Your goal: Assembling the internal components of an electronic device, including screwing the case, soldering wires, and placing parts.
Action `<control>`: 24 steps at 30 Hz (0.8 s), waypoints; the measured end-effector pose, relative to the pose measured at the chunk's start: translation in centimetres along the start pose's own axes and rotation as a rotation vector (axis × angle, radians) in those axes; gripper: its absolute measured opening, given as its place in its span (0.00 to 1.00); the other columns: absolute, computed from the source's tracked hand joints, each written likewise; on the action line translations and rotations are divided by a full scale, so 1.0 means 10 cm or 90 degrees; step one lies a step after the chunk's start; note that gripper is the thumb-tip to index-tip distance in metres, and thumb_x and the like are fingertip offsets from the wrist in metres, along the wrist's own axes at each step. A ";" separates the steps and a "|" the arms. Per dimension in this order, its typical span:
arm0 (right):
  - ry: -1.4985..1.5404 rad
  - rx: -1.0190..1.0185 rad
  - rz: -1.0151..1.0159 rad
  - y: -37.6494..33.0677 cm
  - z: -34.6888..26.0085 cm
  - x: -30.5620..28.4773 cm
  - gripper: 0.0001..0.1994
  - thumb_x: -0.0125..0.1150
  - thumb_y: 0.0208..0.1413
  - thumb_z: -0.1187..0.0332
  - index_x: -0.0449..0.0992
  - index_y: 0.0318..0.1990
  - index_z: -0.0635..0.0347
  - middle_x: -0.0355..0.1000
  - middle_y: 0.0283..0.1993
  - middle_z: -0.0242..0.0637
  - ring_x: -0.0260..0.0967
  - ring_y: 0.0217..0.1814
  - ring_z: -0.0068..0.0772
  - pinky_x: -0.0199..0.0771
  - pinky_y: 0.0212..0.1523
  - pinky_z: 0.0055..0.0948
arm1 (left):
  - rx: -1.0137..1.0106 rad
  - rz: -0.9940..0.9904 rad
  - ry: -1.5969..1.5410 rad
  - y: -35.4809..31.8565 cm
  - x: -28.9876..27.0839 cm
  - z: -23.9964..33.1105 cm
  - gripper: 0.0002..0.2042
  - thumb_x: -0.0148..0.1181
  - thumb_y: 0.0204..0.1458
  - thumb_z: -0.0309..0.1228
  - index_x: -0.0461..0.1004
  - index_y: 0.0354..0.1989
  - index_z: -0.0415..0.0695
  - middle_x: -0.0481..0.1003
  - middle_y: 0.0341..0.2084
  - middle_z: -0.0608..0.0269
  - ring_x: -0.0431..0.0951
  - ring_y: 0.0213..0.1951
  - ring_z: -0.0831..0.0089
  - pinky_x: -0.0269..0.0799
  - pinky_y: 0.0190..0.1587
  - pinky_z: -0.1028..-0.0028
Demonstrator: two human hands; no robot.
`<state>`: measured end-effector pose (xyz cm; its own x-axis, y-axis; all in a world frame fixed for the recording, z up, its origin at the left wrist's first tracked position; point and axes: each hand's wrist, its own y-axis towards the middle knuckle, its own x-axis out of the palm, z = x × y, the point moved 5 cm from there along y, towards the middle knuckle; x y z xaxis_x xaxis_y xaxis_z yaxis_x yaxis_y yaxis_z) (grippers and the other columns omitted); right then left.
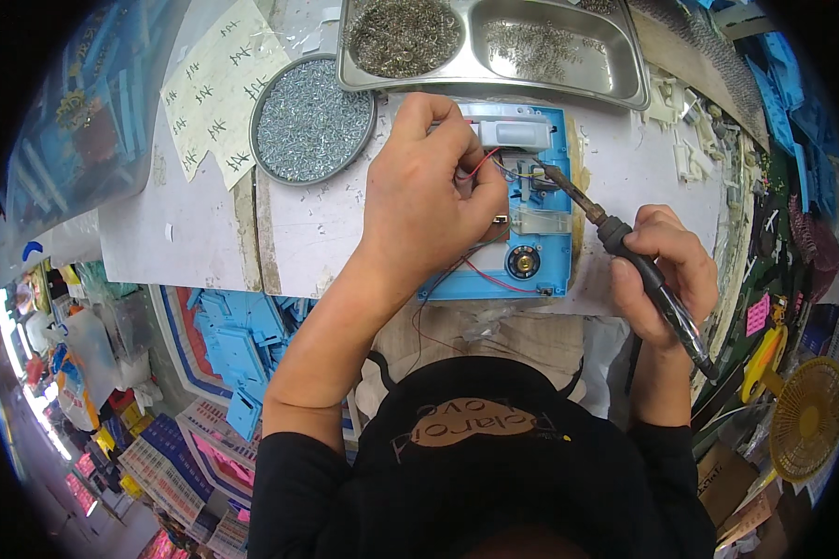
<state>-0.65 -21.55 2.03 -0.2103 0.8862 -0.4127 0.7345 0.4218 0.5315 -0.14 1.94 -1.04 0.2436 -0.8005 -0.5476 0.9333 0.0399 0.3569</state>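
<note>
On the table before me lies a blue plastic housing with small parts and thin wires inside. A round black speaker sits in its near part. My left hand is closed over its left side, the fingertips pinching thin wires, at least one of them red. What else the fingers may hold is hidden. My right hand grips a soldering iron by its dark handle. The tip points left and rests close to the wires and small parts in the housing; whether it touches them I cannot tell.
A round tray of small screws stands at the left, beside a marked paper sheet. Behind the housing is a steel tray with springs and small metal parts. Blue plastic pieces fill a container below left; a yellow fan stands right.
</note>
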 end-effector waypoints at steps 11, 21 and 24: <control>0.010 0.045 0.041 -0.14 -0.02 -0.27 0.15 0.68 0.47 0.80 0.74 0.44 0.68 0.70 0.27 0.41 0.65 0.30 0.34 0.65 0.37 0.31 | 0.073 -0.075 0.024 -0.12 -0.06 0.31 0.09 0.70 0.47 0.23 0.78 0.35 0.40 0.72 0.40 0.59 0.77 0.28 0.75 0.74 0.28 0.75; 0.025 0.202 0.199 -0.35 -0.01 -0.31 0.17 0.69 0.51 0.80 0.75 0.49 0.68 0.75 0.38 0.45 0.73 0.40 0.32 0.73 0.46 0.29 | 0.047 -0.201 -0.068 -0.14 0.15 0.25 0.05 0.65 0.54 0.22 0.79 0.38 0.41 0.79 0.32 0.63 0.79 0.31 0.72 0.74 0.34 0.76; 0.096 0.317 0.147 -0.25 0.03 -0.03 0.21 0.69 0.52 0.81 0.75 0.55 0.66 0.77 0.44 0.43 0.75 0.45 0.29 0.74 0.50 0.27 | -0.133 -0.264 -0.175 -0.13 0.14 0.15 0.04 0.63 0.57 0.21 0.79 0.40 0.38 0.79 0.30 0.66 0.77 0.30 0.82 0.71 0.34 0.80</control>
<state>-2.21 -22.98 0.59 -0.0706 0.9776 -0.1982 0.9803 0.1047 0.1672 -1.45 -0.16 -1.14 -0.2078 -0.9005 -0.3820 0.9760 -0.2166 -0.0204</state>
